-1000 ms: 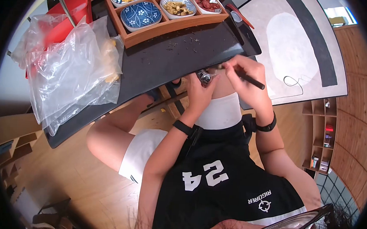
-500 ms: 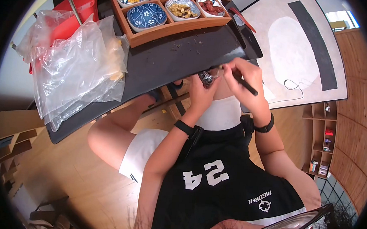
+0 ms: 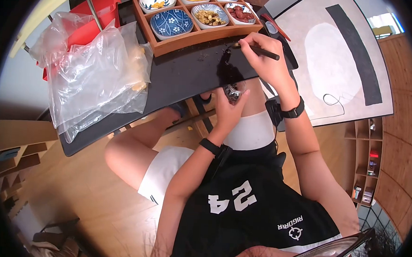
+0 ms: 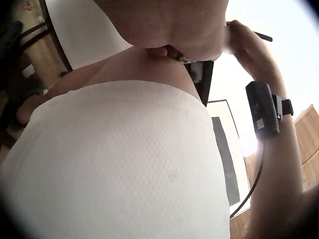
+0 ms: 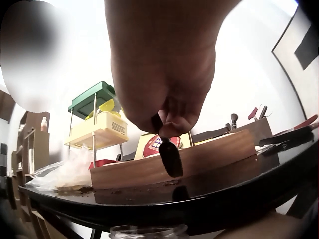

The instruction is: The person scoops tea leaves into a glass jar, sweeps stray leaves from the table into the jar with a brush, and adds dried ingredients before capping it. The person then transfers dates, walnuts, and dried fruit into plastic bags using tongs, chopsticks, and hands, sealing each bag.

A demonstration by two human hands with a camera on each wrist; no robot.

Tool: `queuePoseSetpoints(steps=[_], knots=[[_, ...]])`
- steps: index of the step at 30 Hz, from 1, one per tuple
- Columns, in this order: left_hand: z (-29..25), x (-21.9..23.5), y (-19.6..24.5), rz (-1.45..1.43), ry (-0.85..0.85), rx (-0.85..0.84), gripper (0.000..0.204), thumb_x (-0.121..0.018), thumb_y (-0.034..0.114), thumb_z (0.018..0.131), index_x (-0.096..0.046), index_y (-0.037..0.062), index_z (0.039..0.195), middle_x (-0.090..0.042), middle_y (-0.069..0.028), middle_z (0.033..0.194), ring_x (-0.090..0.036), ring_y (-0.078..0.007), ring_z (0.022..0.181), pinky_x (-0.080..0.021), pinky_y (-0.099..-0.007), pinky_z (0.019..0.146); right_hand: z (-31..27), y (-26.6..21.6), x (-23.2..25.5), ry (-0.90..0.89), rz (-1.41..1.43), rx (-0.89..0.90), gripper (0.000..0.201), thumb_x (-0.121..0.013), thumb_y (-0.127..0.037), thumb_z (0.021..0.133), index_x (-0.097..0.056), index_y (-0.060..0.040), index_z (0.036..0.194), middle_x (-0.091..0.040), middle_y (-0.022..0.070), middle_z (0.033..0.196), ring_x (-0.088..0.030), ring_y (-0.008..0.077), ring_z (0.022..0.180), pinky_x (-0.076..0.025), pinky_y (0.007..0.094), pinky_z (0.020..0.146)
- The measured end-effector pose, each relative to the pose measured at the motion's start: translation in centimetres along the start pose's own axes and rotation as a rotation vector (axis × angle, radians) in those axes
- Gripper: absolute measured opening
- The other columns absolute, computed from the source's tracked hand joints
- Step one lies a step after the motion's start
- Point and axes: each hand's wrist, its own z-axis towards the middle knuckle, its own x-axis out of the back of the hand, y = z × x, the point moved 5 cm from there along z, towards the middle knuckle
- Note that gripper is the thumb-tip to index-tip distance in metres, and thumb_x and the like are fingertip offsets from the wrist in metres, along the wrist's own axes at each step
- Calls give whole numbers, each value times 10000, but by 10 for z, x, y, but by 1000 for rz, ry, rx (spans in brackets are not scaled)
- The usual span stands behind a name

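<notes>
My left hand (image 3: pixel 228 112) holds a small clear jar (image 3: pixel 234 90) with dark bits inside, just off the table's near edge. Its rim shows at the bottom of the right wrist view. In my right hand (image 3: pixel 270 69) is a small spoon with a dark handle (image 3: pixel 266 53), pinched between thumb and fingers. The right wrist view shows the spoon's dark bowl (image 5: pixel 172 160) pointing down, close over the black tabletop (image 5: pixel 149 201) in front of the wooden tray. Dark flakes (image 3: pixel 203 57) lie scattered on the table. In the left wrist view, the left hand (image 4: pixel 169 27) mostly hides the jar.
A wooden divided tray (image 3: pixel 199 39) carries several patterned bowls, with dried foods in most. Clear plastic bags (image 3: pixel 97 74) cover the table's left side, beside a red bin (image 3: pixel 107 11). Red tongs (image 3: pixel 278 29) lie right of the tray. A large framed picture (image 3: pixel 330 60) stands at right.
My right hand has moved the spoon from the jar's mouth forward, over the tabletop near the tray. The left hand stays with the jar at the table edge. The head view has shifted slightly.
</notes>
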Motion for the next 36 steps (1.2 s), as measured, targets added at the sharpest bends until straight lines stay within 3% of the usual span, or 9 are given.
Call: queuePoseSetpoints(steps=[7,12,14,20,22,26,28,31,36], knots=[[-4,9,-18,-83,-27,205,747,-846,186,857,-432,-79,1419,-601,-217,1279,-618,-300,1127,-491,-401,985,-16,-10,-2,-41,109,-12,169,-699,-97,958,-648,30,859,-588,67,684,-490,93,587,-406,264,540],[0,15,-19,-13,-18,109,696,-850,191,853,-459,-83,1360,-605,-224,1240,-629,-320,1073,-499,-408,941,-48,-35,4,-50,41,-28,124,-699,-67,940,-663,28,869,-567,97,688,-496,145,567,-408,286,542],[0,16,-17,36,7,48,653,-854,186,847,-486,-91,1309,-604,-230,1205,-631,-333,1037,-502,-416,910,-61,-42,6,-58,10,-71,142,-678,-67,943,-622,32,857,-554,135,725,-547,251,568,-426,333,543],[1,18,-8,14,-18,125,668,-851,204,847,-471,-84,1314,-601,-250,1217,-621,-373,1084,-489,-440,934,-76,-57,13,-48,-12,-95,104,-696,-45,930,-653,30,871,-581,122,720,-561,226,564,-437,320,545],[-1,16,-12,0,-76,185,728,-829,208,873,-423,-56,1416,-547,-244,1329,-571,-363,1191,-446,-445,1031,-68,-55,17,-11,0,-79,112,-698,-47,931,-657,32,864,-585,125,712,-572,225,571,-442,315,546],[-1,15,-12,4,-41,100,737,-827,199,873,-418,-58,1430,-551,-243,1338,-572,-351,1199,-446,-436,1039,-34,-46,12,-27,-25,-7,134,-701,-73,939,-660,33,869,-601,116,702,-575,201,576,-453,305,546],[-2,13,-17,-98,-59,197,747,-830,194,868,-418,-61,1436,-550,-244,1353,-570,-346,1203,-445,-430,1046,-19,-34,5,-24,-15,-4,143,-704,-85,937,-657,33,869,-617,111,708,-580,192,581,-463,294,555],[3,16,-7,12,-18,62,739,-849,216,850,-439,-103,1376,-595,-270,1259,-619,-388,1109,-493,-429,952,-1,-20,-4,11,46,-2,165,-701,-105,941,-652,28,857,-643,115,714,-592,194,590,-476,287,573],[2,18,-9,110,-34,53,740,-852,220,848,-443,-103,1373,-602,-261,1247,-624,-381,1089,-495,-430,948,4,-10,-13,11,40,4,178,-696,-110,946,-643,31,853,-645,117,710,-587,194,577,-479,291,576]])
